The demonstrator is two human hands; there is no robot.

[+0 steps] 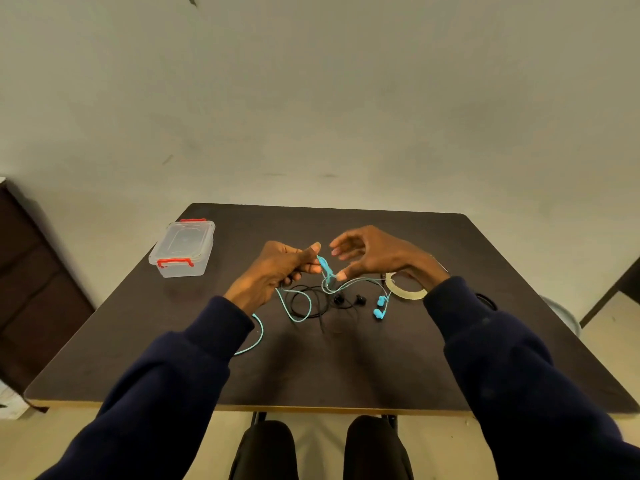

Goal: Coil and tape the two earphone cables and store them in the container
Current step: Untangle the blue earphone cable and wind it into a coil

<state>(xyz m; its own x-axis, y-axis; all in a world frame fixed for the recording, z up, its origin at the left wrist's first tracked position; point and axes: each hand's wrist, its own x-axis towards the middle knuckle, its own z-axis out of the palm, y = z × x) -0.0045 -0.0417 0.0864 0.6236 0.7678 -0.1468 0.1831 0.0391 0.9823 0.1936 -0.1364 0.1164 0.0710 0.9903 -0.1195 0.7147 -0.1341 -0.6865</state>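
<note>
Blue earphone cable (298, 315) lies slack on the table (346, 368) | left hand (277, 268) pinches its top; right hand (375, 258) fingers spread, thumb beside it | likely best: wind even loops clear of black earphones (360, 300) | tape roll (406, 293), container (183, 249) beyond

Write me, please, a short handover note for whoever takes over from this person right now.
Left hand pinches the blue earphone cable above the table; right hand touches it with the thumb, grip unclear.
Black earphones lie loose on the table; tape roll by the right wrist; container far left, lid on.
Done: nothing coiled or taped yet.
Left: coil, tape, store both.
</note>
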